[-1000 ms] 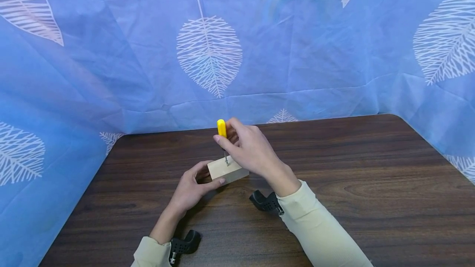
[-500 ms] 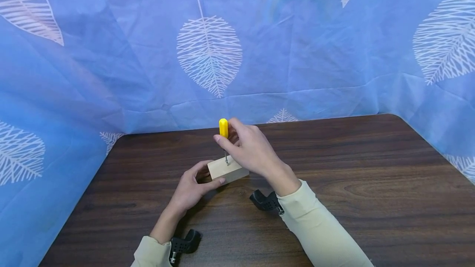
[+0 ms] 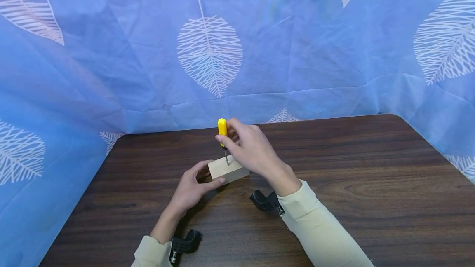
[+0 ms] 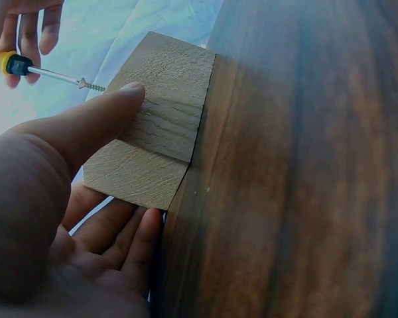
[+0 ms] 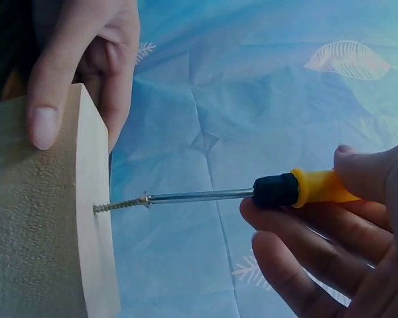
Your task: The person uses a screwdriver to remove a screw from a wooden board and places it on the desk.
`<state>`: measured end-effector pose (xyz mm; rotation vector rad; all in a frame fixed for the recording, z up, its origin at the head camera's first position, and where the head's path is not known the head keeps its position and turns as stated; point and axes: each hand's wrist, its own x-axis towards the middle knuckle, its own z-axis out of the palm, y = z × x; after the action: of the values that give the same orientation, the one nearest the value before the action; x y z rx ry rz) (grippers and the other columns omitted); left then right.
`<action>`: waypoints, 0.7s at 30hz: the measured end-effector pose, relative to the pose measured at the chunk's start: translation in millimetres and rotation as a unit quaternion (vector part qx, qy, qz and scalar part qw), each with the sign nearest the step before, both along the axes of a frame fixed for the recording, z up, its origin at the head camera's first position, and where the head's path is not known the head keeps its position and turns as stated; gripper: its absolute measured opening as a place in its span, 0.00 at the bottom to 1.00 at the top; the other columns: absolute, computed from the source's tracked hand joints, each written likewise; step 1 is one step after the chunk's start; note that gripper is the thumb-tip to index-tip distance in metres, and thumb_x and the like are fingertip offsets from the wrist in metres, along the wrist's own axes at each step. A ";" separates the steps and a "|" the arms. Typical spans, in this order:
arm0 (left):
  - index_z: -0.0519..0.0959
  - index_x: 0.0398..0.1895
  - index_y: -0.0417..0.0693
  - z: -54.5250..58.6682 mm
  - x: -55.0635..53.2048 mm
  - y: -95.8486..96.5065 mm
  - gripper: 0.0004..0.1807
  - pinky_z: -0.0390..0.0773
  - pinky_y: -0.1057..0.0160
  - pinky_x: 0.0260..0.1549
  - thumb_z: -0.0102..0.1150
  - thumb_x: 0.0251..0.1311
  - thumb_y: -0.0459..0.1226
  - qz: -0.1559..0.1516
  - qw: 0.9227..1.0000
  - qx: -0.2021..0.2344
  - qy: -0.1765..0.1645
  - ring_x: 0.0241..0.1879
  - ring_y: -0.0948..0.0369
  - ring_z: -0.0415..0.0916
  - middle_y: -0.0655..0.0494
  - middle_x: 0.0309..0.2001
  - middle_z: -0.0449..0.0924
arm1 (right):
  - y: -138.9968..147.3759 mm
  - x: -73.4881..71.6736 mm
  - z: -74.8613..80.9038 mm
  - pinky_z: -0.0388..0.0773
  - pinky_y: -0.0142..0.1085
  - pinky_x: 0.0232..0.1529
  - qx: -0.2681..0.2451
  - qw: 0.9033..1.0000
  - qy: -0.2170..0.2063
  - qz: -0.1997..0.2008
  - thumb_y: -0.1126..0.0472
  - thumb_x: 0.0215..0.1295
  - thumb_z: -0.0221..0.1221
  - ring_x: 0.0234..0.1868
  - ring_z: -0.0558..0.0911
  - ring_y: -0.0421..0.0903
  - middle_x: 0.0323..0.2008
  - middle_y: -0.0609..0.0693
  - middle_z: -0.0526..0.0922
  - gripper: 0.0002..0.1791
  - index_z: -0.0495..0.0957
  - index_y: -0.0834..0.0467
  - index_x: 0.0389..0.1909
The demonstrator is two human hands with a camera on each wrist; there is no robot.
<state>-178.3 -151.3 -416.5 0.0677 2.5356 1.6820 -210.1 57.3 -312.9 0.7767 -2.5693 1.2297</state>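
Observation:
A pale wooden block (image 3: 229, 173) lies on the dark table, and my left hand (image 3: 191, 188) grips its left end, thumb on the near side and fingers behind. From the block's top face rises a screw (image 5: 121, 205), its threaded shank largely exposed and slightly tilted against the driver's line. My right hand (image 3: 252, 147) pinches the yellow handle of a screwdriver (image 3: 222, 127) between thumb and fingers. In the right wrist view the screwdriver's metal shaft (image 5: 202, 196) meets the screw head, and its black collar shows by my fingertips. The left wrist view shows my left thumb (image 4: 109, 119) pressed on the block.
The dark wood-grain table (image 3: 371, 184) spreads around both hands. Behind and at the sides hangs a blue cloth (image 3: 297, 44) with white leaf prints. Black wrist mounts (image 3: 265, 201) are strapped at both cuffs.
The screwdriver handle shifts and turns slightly in my right fingers, leaning a little right and then back. The block, screw and left hand stay in place.

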 end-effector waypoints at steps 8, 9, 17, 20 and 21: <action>0.81 0.67 0.62 1.2 0.2 -0.3 0.29 0.80 0.48 0.58 0.79 0.63 0.46 0.000 1.000 -0.003 0.000 0.61 0.54 0.82 0.54 0.62 0.86 | 1.1 0.0 2.0 0.87 0.41 0.48 0.011 1.000 -0.004 0.008 0.54 0.80 0.62 0.43 0.89 0.42 0.45 0.47 0.91 0.10 0.80 0.55 0.53; 0.81 0.67 0.62 1.1 0.3 -0.4 0.29 0.80 0.48 0.58 0.79 0.63 0.47 0.000 1.000 -0.003 0.000 0.61 0.54 0.82 0.54 0.62 0.86 | 1.0 0.0 2.0 0.87 0.40 0.48 0.011 1.000 -0.006 0.007 0.54 0.80 0.62 0.43 0.89 0.42 0.44 0.47 0.91 0.10 0.80 0.54 0.52; 0.81 0.67 0.62 0.5 1.1 -0.2 0.29 0.79 0.46 0.60 0.78 0.64 0.46 0.000 1.000 -0.001 -0.001 0.61 0.54 0.82 0.53 0.62 0.86 | 0.3 1.7 1.7 0.84 0.38 0.41 0.020 1.000 -0.004 -0.003 0.48 0.81 0.61 0.38 0.86 0.40 0.38 0.44 0.88 0.11 0.80 0.52 0.49; 0.82 0.67 0.61 0.7 0.3 0.4 0.29 0.80 0.46 0.60 0.79 0.63 0.46 0.002 1.000 -0.006 0.001 0.61 0.54 0.82 0.54 0.62 0.86 | 1.0 1.6 2.7 0.82 0.39 0.39 0.026 1.000 -0.003 -0.002 0.50 0.83 0.59 0.37 0.86 0.41 0.40 0.46 0.89 0.10 0.80 0.53 0.50; 0.82 0.67 0.61 0.7 0.1 0.6 0.28 0.80 0.46 0.60 0.79 0.63 0.46 0.002 1.000 -0.007 0.002 0.61 0.54 0.82 0.54 0.62 0.86 | 1.2 1.7 3.0 0.82 0.39 0.38 0.028 1.000 -0.005 -0.001 0.51 0.83 0.58 0.37 0.86 0.41 0.40 0.46 0.89 0.10 0.80 0.53 0.51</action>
<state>-178.2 -150.7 -415.8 0.0634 2.5506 1.6682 -208.4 58.5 -309.9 0.7799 -2.6229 1.1677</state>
